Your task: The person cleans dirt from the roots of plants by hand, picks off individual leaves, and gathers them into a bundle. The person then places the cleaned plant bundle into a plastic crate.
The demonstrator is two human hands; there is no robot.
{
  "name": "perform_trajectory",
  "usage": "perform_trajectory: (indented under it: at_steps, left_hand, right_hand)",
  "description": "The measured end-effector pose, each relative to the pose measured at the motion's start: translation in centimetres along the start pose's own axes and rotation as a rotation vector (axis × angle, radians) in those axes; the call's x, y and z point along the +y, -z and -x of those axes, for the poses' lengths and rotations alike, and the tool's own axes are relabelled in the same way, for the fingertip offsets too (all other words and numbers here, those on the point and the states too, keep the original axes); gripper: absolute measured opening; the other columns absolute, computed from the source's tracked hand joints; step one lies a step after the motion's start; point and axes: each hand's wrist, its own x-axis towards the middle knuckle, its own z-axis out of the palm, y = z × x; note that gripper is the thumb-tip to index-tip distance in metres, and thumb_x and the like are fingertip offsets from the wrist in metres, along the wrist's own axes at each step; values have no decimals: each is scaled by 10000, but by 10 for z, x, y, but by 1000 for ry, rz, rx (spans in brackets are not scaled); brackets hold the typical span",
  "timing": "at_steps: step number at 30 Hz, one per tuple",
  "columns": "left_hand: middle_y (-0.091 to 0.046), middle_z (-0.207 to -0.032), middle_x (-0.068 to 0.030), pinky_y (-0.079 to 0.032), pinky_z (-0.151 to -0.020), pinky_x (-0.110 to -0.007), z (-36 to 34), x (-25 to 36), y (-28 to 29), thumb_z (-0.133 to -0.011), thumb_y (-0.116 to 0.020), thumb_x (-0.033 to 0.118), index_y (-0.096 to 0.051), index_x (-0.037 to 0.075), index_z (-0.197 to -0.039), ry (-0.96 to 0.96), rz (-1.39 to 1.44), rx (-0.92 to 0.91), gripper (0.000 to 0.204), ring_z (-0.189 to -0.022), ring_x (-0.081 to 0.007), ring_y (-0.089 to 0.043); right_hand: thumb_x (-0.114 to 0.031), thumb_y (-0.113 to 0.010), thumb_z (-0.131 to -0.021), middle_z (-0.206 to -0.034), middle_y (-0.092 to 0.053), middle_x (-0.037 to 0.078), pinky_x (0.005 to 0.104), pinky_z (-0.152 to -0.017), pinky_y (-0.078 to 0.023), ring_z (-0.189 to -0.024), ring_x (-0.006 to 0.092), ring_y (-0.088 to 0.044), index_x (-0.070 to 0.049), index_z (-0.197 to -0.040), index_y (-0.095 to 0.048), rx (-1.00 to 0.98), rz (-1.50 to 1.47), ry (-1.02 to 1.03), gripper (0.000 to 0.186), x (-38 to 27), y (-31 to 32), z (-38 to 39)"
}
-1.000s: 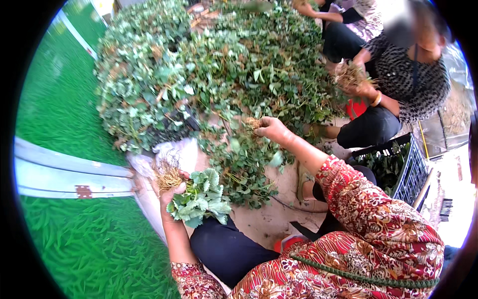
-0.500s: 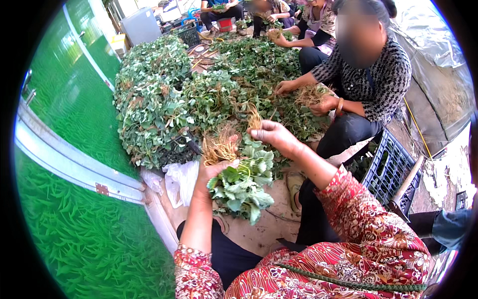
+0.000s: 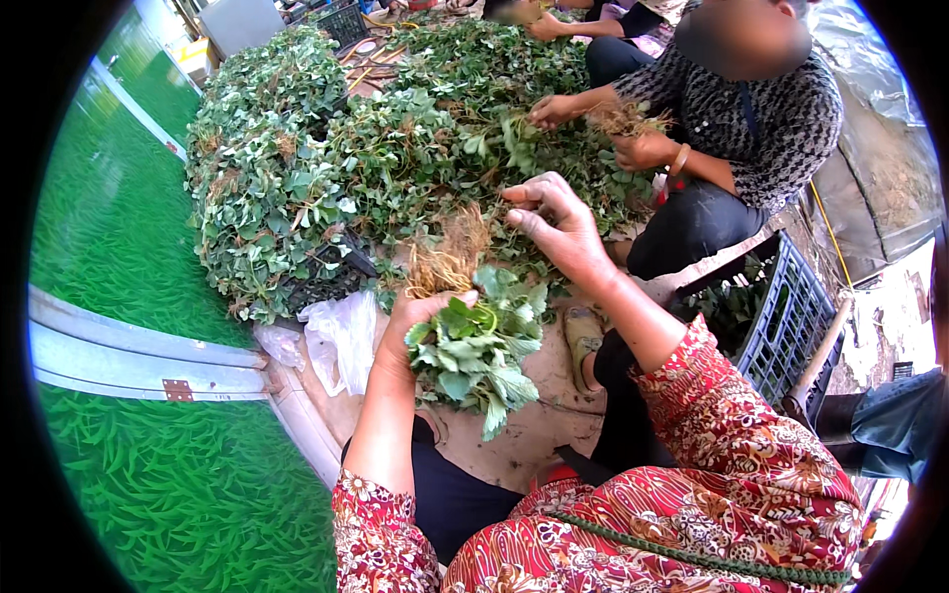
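Note:
My left hand [image 3: 413, 321] is closed around a bunch of bare-root strawberry seedlings [image 3: 484, 351]. Their tan, stringy roots [image 3: 450, 259] stick up above my fist, while the green toothed leaves hang down to the right of it. Just right of the roots, my right hand [image 3: 565, 229] is raised with thumb and fingers apart and nothing visible between them. Beyond both hands lies a broad heap of similar leafy seedlings [image 3: 395, 148].
A co-worker [image 3: 761, 128] sits at the right, holding a rooty bunch [image 3: 628, 119]. Nearer on that side stands a dark plastic crate [image 3: 791, 321] with leaves inside. White plastic bags [image 3: 341, 336] lie left of my forearm, close to a green grass-patterned panel [image 3: 168, 474].
My right hand has let go of the small rooted seedling it pinched, and its fingers have spread. My left hand still grips the bunch. The view has shifted slightly.

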Motion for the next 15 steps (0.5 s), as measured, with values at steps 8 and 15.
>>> perform_trajectory:
  at_steps: [8,15]
  left_hand:
    - [-661,-929,-21,-468,-811,-274,-3,-29,-13,-653,-788,90,-641,11,-991,-11,-542,-156,377,-846,-114,-600]
    - [-654,-886,-185,-485,-783,-369,3,-37,2,-596,-764,269,-615,-4,-965,-28,-1071,-25,482,-845,-296,-623]
  right_hand:
    - [-53,-655,-643,-833,-560,86,400,-700,-469,-831,305,-554,-74,-904,-637,-707,510,202,262,10,2,18]
    - [-60,-648,-651,-854,-544,81,389,-715,-472,-854,291,-544,-76,-835,-619,-798,622,154,187,11,-13,26]
